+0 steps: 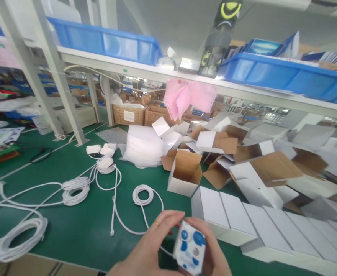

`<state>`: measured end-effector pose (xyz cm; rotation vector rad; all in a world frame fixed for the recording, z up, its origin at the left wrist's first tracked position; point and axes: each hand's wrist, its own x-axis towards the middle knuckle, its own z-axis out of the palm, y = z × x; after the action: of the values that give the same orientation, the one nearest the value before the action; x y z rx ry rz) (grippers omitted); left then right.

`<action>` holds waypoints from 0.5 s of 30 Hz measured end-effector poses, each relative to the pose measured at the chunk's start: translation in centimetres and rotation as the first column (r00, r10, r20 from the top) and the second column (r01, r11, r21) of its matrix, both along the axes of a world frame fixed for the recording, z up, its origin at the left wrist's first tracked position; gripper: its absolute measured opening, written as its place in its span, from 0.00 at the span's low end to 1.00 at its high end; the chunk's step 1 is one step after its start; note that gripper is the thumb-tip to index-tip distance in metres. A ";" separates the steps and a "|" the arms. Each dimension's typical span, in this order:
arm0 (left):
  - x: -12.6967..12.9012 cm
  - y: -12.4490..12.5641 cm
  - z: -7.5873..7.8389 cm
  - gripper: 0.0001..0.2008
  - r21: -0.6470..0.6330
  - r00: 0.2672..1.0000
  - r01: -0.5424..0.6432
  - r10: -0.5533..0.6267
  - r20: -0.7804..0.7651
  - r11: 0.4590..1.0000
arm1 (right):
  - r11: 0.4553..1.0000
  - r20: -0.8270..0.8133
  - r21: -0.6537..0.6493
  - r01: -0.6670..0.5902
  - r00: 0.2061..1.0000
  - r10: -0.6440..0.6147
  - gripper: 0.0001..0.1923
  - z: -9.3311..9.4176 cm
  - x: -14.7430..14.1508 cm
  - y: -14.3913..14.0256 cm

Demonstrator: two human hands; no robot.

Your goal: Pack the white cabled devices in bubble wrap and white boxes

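Note:
Both my hands meet at the bottom centre around a small white block with blue round stickers. My left hand, a ring on one finger, grips its left side. My right hand cups its right side and is partly cut off by the frame edge. Just beyond them an open white carton with a brown inside stands on the green table. A row of closed white cartons lies to the right. Coiled white cables lie to the left.
A heap of open white cartons fills the right side. A stack of clear bags lies behind the cables. Blue bins sit on the overhead shelf, pink paper hangs from it. Metal posts stand at left.

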<state>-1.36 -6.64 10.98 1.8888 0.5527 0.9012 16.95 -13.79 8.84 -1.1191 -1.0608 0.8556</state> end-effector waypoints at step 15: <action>-0.5 0.0 -0.1 0.30 -0.186 1.000 0.008 -0.011 -0.016 0.983 | 0.946 -0.478 -0.242 -0.216 0.875 0.078 0.37 -2.0 -2.3 -0.5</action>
<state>-1.81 -6.60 10.93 1.7301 0.6164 0.8000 14.70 -14.27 6.81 -1.0046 -0.6353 1.3604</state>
